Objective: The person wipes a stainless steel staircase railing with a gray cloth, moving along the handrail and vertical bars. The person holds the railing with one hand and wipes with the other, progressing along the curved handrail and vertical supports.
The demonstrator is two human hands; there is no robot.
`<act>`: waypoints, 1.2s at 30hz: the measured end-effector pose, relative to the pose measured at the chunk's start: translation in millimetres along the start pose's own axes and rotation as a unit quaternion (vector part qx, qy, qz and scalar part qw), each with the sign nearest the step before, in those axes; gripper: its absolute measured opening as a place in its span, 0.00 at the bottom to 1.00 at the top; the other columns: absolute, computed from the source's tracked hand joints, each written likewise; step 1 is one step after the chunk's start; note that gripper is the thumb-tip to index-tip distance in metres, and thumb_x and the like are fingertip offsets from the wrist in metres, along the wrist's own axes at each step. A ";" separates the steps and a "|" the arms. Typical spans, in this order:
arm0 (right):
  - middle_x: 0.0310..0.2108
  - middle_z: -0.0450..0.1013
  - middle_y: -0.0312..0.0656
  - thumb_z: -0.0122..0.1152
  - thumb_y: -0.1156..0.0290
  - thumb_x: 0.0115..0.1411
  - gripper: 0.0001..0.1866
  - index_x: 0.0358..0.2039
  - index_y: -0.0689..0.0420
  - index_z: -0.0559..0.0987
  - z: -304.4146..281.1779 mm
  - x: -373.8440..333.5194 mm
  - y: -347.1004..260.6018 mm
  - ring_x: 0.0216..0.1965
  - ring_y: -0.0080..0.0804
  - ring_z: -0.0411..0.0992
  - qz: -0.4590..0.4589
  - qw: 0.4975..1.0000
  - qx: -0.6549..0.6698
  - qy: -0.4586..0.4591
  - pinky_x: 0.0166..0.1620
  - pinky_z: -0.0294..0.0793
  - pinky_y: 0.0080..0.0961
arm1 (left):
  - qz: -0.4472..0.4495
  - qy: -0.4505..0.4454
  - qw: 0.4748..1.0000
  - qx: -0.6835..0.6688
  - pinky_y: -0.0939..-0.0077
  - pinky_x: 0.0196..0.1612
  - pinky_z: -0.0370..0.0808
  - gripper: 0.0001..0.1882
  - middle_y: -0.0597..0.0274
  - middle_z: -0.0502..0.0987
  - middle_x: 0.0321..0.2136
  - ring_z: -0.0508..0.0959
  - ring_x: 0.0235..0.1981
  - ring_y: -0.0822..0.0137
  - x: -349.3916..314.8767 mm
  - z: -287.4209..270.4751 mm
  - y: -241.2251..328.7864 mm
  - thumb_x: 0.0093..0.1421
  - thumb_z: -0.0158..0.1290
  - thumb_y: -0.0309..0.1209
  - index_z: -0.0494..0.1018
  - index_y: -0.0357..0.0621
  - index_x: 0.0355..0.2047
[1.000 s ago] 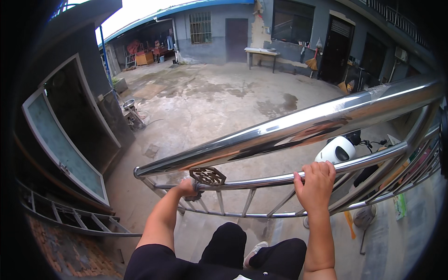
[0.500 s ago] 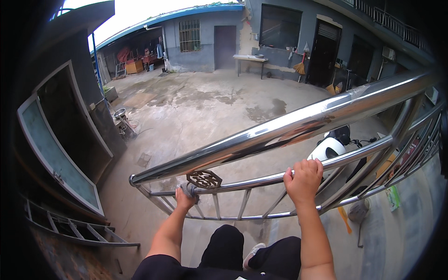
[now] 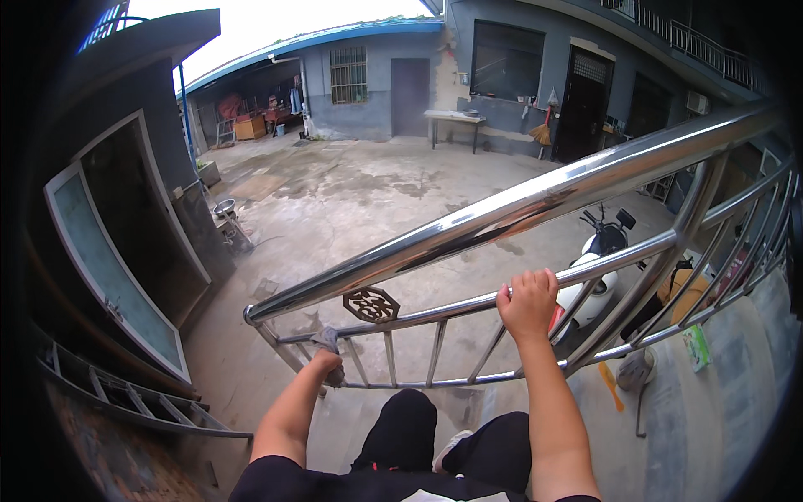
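A shiny metal stair railing (image 3: 468,224) slopes up from lower left to upper right in front of me. My left hand (image 3: 326,361) is closed on a grey cloth (image 3: 324,339), which is wrapped over the thin middle rail near the railing's lower end; part of the cloth hangs below my fingers. To the right, my right hand (image 3: 530,303) grips the same middle rail (image 3: 443,312) from above, its fingers curled over the bar. Between my hands, an octagonal dark openwork ornament (image 3: 370,305) sits between the thick handrail and the middle rail.
Behind the railing stands a white scooter (image 3: 595,293). On the steps at right are an orange brush-like tool (image 3: 611,386), a grey pot-like object (image 3: 636,368) and a green packet (image 3: 696,347). A metal ladder (image 3: 134,402) lies at lower left by an open glass door (image 3: 117,268).
My left hand and the cloth have shifted left along the middle rail, toward the railing's lower end. My right hand still grips the rail. The view has tilted slightly.
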State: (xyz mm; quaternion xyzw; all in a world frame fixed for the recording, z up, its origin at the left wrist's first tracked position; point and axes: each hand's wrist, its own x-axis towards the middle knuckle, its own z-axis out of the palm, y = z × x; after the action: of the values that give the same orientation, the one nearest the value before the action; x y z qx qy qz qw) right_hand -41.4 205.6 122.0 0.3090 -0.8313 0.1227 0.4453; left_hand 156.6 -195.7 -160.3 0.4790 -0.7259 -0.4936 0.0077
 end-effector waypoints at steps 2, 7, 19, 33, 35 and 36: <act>0.27 0.70 0.41 0.59 0.61 0.50 0.11 0.22 0.56 0.76 -2.7 1.5 -5.3 0.40 0.40 0.67 -0.001 1.000 0.014 0.004 0.59 0.58 0.38 | -0.138 -0.143 0.915 -0.352 0.49 0.48 0.76 0.14 0.47 0.78 0.35 0.80 0.40 0.47 5.8 -34.4 -19.7 0.49 0.48 0.19 0.71 0.30 0.38; 0.28 0.71 0.42 0.59 0.60 0.51 0.12 0.23 0.56 0.77 -3.8 -1.8 4.3 0.41 0.39 0.67 0.007 1.000 0.010 -0.011 0.60 0.57 0.38 | 0.203 -0.049 0.898 -0.388 0.68 0.36 0.77 0.19 0.54 0.75 0.31 0.77 0.29 0.60 -109.1 -66.0 75.0 0.47 0.47 0.21 0.69 0.32 0.42; 0.30 0.72 0.42 0.58 0.60 0.51 0.12 0.24 0.56 0.78 -4.4 -1.1 1.7 0.42 0.40 0.67 0.008 1.000 0.004 -0.023 0.61 0.57 0.39 | 0.681 0.161 0.697 0.155 0.43 0.63 0.49 0.28 0.42 0.65 0.52 0.59 0.57 0.40 -241.7 10.1 335.7 0.48 0.56 0.44 0.71 0.40 0.47; 0.29 0.73 0.41 0.57 0.58 0.53 0.13 0.25 0.56 0.79 -5.5 -2.5 4.1 0.43 0.38 0.67 -0.007 1.000 0.003 -0.022 0.61 0.56 0.37 | 0.734 0.166 0.644 0.139 0.64 0.37 0.76 0.32 0.48 0.78 0.28 0.80 0.33 0.55 -359.3 76.0 503.3 0.50 0.58 0.62 0.80 0.42 0.32; 0.29 0.73 0.40 0.57 0.58 0.54 0.13 0.25 0.56 0.79 -5.2 -3.6 7.6 0.43 0.38 0.67 -0.005 1.000 -0.005 -0.029 0.61 0.56 0.37 | 0.737 0.145 0.647 0.132 0.67 0.34 0.77 0.32 0.48 0.78 0.24 0.81 0.30 0.56 -361.2 73.2 501.9 0.50 0.58 0.62 0.79 0.41 0.31; 0.30 0.73 0.40 0.57 0.58 0.54 0.13 0.26 0.55 0.79 -5.9 -3.8 9.1 0.43 0.38 0.67 -0.006 0.999 -0.007 -0.033 0.61 0.56 0.37 | 0.719 0.109 0.673 0.136 0.64 0.37 0.77 0.36 0.47 0.78 0.23 0.81 0.32 0.54 -364.9 68.9 502.1 0.50 0.55 0.66 0.80 0.40 0.31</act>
State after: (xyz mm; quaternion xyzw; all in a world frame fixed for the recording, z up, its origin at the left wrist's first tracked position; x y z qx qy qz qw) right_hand -41.6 217.1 122.9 0.3149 -0.8444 0.1042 0.4207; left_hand -24.6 136.7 336.4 -0.1443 -0.8991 -0.1754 0.3742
